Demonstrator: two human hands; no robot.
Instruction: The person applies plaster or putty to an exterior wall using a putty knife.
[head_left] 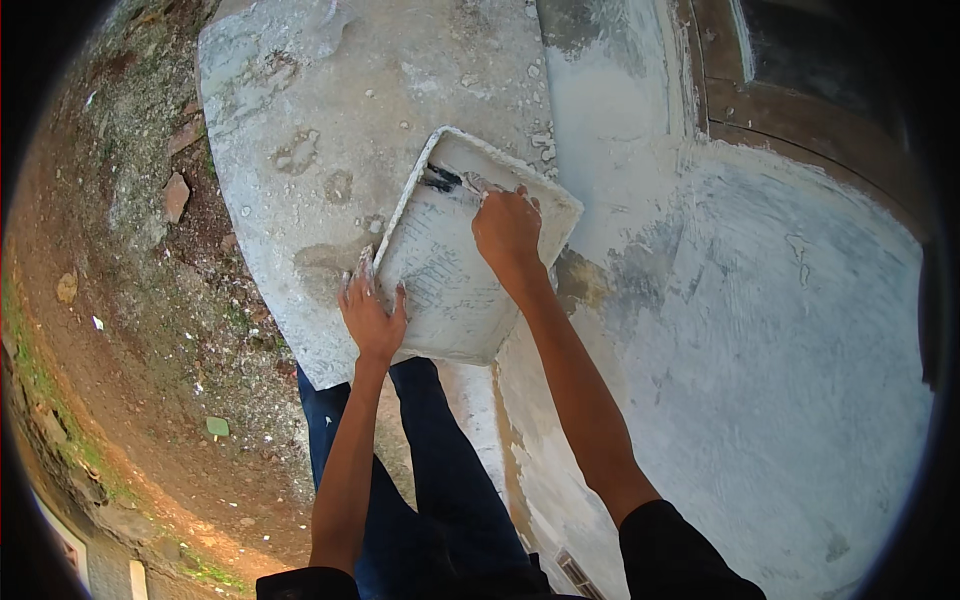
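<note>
A shallow rectangular tray (505,158) with a white-crusted rim lies tilted on a grey slab (330,130). Thin white residue with dark streaks covers its floor. My right hand (508,228) is closed around a paintbrush (443,180), whose dark bristles touch the tray floor near the far left corner. The fingers hide most of the brush's handle. At the tray's left edge, my left hand (370,318) straddles the rim, thumb on the inner side and fingers along the outside. White smears mark the fingertips of both hands.
A white-coated wall surface (760,350) fills the right side, below a brown frame (800,150) with a dark panel. Rough soil with stones and a reddish shard (176,197) lies to the left. My legs in blue trousers (450,450) are just below the tray.
</note>
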